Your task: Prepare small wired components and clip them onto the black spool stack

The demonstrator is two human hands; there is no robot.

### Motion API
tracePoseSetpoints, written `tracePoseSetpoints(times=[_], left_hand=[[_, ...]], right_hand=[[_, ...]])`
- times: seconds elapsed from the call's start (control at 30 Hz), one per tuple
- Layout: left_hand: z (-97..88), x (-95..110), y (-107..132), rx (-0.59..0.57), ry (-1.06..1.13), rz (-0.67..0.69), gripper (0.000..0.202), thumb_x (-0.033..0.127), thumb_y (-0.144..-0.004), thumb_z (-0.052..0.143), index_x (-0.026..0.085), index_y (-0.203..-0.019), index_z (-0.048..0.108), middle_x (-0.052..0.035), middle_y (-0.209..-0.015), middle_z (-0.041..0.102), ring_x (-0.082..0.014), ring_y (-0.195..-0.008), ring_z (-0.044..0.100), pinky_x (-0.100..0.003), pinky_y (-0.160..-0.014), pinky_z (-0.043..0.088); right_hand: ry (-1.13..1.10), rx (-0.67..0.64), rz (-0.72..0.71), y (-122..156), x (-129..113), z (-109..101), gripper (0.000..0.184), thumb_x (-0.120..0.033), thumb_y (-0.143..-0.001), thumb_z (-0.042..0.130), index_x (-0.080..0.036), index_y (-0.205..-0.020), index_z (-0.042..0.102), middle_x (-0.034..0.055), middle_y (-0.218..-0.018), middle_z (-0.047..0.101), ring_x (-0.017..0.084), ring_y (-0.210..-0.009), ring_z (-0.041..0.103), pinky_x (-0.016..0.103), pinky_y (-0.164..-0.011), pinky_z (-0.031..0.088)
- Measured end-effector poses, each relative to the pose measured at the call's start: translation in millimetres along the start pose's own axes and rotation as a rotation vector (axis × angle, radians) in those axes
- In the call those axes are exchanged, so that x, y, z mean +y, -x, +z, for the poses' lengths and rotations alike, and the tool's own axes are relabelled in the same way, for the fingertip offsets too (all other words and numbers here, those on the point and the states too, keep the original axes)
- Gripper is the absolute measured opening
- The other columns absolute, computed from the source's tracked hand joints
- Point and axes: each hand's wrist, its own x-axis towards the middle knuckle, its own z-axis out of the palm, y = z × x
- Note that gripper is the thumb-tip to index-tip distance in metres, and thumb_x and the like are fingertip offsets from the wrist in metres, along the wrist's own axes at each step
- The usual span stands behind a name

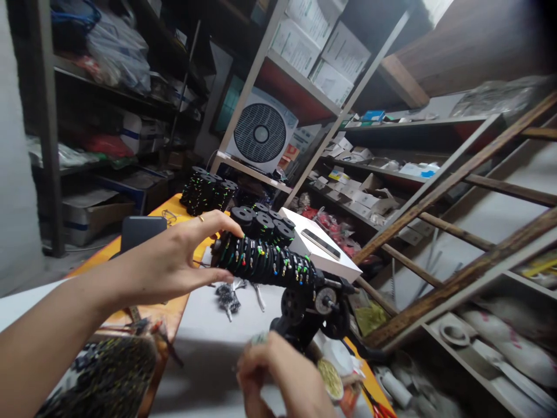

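A row of black spools [270, 261] sits side by side on a shaft, with small coloured beads and metal bits along their wound cords. My left hand [169, 258] is at the row's left end, index finger on top and thumb below, closed around the end spool. The shaft runs into a black winding device [304, 307] with a round metal knob [325, 301]. Below the row, in front of the device, my right hand [282, 377] is curled and blurred by motion. Whether anything is in its fingers is hidden.
More black spools [263, 223] stand behind the row, beside a white box [335, 255] carrying a phone [321, 244]. A dark heap of cords [104, 371] lies front left. A wooden ladder [435, 223] leans right; a box fan [261, 133] stands behind.
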Motion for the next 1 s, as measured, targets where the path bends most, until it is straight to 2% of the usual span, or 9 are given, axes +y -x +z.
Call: tracePoseSetpoints(times=[0.03,0.1,0.13,0.27,0.57,0.77,1.0], left_hand=[[0.0,0,0,0.002,0.000,0.006,0.045,0.049,-0.088,0.080,0.038,-0.127,0.059,-0.0009,-0.133,0.071,-0.0317,-0.125,0.068,-0.041,-0.098,0.056],[0.3,1,-1,0.006,0.000,0.013,0.044,0.046,-0.089,0.080,0.037,-0.127,0.059,-0.0010,-0.131,0.072,-0.0304,-0.126,0.068,-0.041,-0.101,0.054],[0.5,1,-1,0.009,0.000,0.012,0.044,0.045,-0.089,0.079,0.037,-0.127,0.059,-0.0011,-0.130,0.072,-0.0299,-0.125,0.068,-0.040,-0.099,0.055],[1.1,2,0,0.015,0.003,-0.003,0.044,0.045,-0.090,0.078,0.035,-0.128,0.059,-0.0026,-0.128,0.072,-0.0295,-0.116,0.071,-0.037,-0.085,0.059],[1.2,2,-1,0.006,-0.002,-0.023,0.046,0.042,-0.088,0.078,0.038,-0.129,0.057,0.0008,-0.127,0.072,-0.0315,-0.122,0.069,-0.041,-0.090,0.057],[0.2,4,-1,0.014,-0.004,-0.010,0.048,0.042,-0.087,0.080,0.037,-0.129,0.058,0.0017,-0.127,0.072,-0.0288,-0.120,0.070,-0.040,-0.093,0.057],[3.0,4,1,0.030,-0.014,-0.059,0.056,0.044,-0.086,0.079,0.034,-0.137,0.057,-0.0037,-0.128,0.074,-0.0327,-0.110,0.074,-0.043,-0.080,0.062]], right_hand=[[-0.016,0.190,-0.028,-19,-4,-5,0.022,-0.003,-0.088,0.048,-0.023,-0.093,0.058,-0.0021,-0.072,0.066,0.012,-0.059,0.065,0.019,-0.056,0.053],[0.012,0.210,0.004,-52,-8,-15,0.019,-0.003,-0.093,0.058,-0.022,-0.098,0.060,0.0006,-0.086,0.074,0.013,-0.077,0.074,0.021,-0.075,0.060],[0.046,0.264,-0.018,-66,-9,-19,0.021,-0.001,-0.093,0.061,-0.022,-0.100,0.060,0.0010,-0.090,0.076,0.013,-0.081,0.076,0.021,-0.078,0.060],[0.188,0.387,-0.124,-97,-3,-23,0.025,0.003,-0.094,0.065,-0.021,-0.102,0.060,0.0020,-0.090,0.077,0.014,-0.084,0.078,0.022,-0.076,0.061],[0.200,0.376,-0.143,-102,1,-12,0.025,0.002,-0.095,0.064,-0.021,-0.102,0.059,0.0009,-0.089,0.076,0.014,-0.082,0.078,0.022,-0.074,0.063],[0.231,0.347,-0.196,-103,2,-12,0.026,0.003,-0.096,0.062,-0.022,-0.104,0.059,0.0019,-0.090,0.078,0.016,-0.082,0.078,0.026,-0.073,0.063],[0.215,0.208,-0.321,-101,7,-15,0.022,0.004,-0.101,0.051,-0.017,-0.101,0.058,0.0093,-0.093,0.077,0.019,-0.089,0.075,0.032,-0.080,0.063]])
